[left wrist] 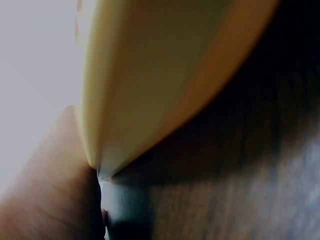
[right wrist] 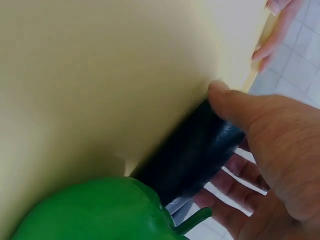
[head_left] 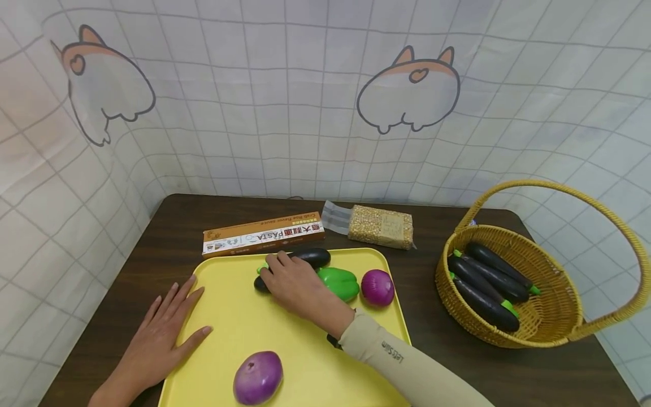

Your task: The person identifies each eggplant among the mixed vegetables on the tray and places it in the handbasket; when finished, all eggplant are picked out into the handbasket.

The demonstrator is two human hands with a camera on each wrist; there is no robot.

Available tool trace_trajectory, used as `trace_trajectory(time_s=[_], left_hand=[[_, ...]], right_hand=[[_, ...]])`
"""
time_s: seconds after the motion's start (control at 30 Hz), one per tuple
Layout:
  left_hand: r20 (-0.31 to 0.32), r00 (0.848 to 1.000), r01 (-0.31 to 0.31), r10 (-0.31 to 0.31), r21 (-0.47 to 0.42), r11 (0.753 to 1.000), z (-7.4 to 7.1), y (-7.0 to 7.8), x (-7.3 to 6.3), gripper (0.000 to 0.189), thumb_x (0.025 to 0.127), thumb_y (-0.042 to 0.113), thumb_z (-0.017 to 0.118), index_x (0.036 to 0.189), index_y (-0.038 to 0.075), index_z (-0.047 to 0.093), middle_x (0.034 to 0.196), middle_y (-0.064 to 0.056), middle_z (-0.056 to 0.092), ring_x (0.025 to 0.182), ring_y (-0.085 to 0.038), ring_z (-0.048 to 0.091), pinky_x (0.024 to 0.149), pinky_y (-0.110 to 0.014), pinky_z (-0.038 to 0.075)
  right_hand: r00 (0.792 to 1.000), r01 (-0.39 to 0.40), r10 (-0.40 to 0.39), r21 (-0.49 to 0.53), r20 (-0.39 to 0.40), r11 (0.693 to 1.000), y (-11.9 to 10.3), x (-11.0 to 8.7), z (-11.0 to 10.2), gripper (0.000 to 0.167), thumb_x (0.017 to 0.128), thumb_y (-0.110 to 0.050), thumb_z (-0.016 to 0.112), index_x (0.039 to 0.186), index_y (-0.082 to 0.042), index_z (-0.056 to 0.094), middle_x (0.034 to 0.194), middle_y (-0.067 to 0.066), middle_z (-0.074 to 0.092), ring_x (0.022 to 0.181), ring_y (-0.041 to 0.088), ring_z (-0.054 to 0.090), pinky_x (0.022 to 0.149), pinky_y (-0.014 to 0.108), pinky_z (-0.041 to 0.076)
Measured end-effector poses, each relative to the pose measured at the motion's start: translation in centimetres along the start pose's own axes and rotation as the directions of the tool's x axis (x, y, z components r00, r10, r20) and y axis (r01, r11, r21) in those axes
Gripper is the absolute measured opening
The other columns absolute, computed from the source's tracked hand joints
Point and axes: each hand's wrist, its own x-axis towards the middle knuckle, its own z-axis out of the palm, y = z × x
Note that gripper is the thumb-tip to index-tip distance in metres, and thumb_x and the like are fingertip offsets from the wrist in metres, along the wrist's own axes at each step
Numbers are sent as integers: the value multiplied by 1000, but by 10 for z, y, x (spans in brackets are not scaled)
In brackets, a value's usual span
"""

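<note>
My right hand (head_left: 297, 285) reaches over the far part of the yellow tray (head_left: 224, 316). In the right wrist view, its thumb and fingers curl round a dark eggplant (right wrist: 187, 150). Just behind that hand lies another eggplant (head_left: 316, 258), partly covered by it. A green bell pepper (head_left: 339, 284) sits beside the hand, with a purple onion (head_left: 378, 288) to its right. Fingers spread, my left hand (head_left: 163, 333) rests on the tray's left rim. A larger purple onion (head_left: 257, 377) lies near the tray's front.
A yellow wicker basket (head_left: 447, 305) with a tall handle stands at the right, with several eggplants (head_left: 488, 282) inside. Behind the tray lie a pasta box (head_left: 264, 234) and a clear bag of grains or beans (head_left: 381, 226). White grid-patterned cloth surrounds the dark table (head_left: 173, 220).
</note>
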Motion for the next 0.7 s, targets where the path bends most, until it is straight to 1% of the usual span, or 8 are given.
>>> trace_trajectory(time_s=[0.1, 0.2, 0.33, 0.47, 0.6, 0.7], left_hand=[[-6, 1000, -1, 1, 5, 1000, 1, 0, -1, 79, 103, 43, 68, 167, 14, 34, 176, -6, 15, 159, -40, 15, 127, -50, -2], [-13, 1000, -5, 5, 6, 1000, 1, 0, -2, 77, 103, 43, 68, 166, 14, 35, 176, -7, 16, 158, -41, 16, 127, -51, -1], [-8, 1000, -7, 7, 4, 1000, 1, 0, -3, 77, 103, 42, 68, 167, 15, 34, 176, -6, 15, 159, -40, 15, 127, -50, -1], [-2, 1000, -6, 6, 7, 1000, 1, -1, -3, 77, 104, 42, 67, 167, 14, 33, 176, -6, 14, 159, -40, 14, 127, -50, -3], [-5, 1000, -4, 4, 10, 1000, 1, -1, -2, 77, 104, 43, 67, 166, 14, 34, 176, -6, 15, 158, -41, 15, 127, -50, -2], [-4, 1000, -1, 1, 13, 1000, 1, -1, -1, 76, 104, 43, 67, 166, 14, 34, 176, -6, 15, 158, -41, 15, 127, -51, -2]], right_hand=[[1000, 14, -14, -12, -21, 1000, -1, 1, 1, 26, 106, -31, 69, 126, -16, 67, 119, 3, 59, 103, 18, 57, 79, 25, 54], [999, 40, -40, -11, -16, 999, -1, 0, 1, 37, 102, -40, 73, 128, -16, 65, 118, 2, 59, 105, 18, 57, 81, 25, 54], [998, 61, -61, -3, 3, 998, -2, 0, -1, 42, 103, -44, 70, 132, -16, 62, 120, 1, 60, 109, 17, 58, 85, 27, 53], [998, 56, -56, 5, 1, 998, -4, 0, -4, 39, 106, -40, 67, 136, -16, 58, 119, 1, 61, 108, 16, 60, 86, 27, 54], [998, 57, -56, 34, -22, 998, -7, 1, -7, 34, 109, -33, 62, 138, -16, 57, 117, 1, 61, 101, 15, 64, 80, 26, 55], [997, 64, -61, 66, -37, 996, -10, 2, -11, 34, 111, -31, 58, 142, -16, 54, 117, 2, 59, 93, 15, 64, 72, 25, 55]])
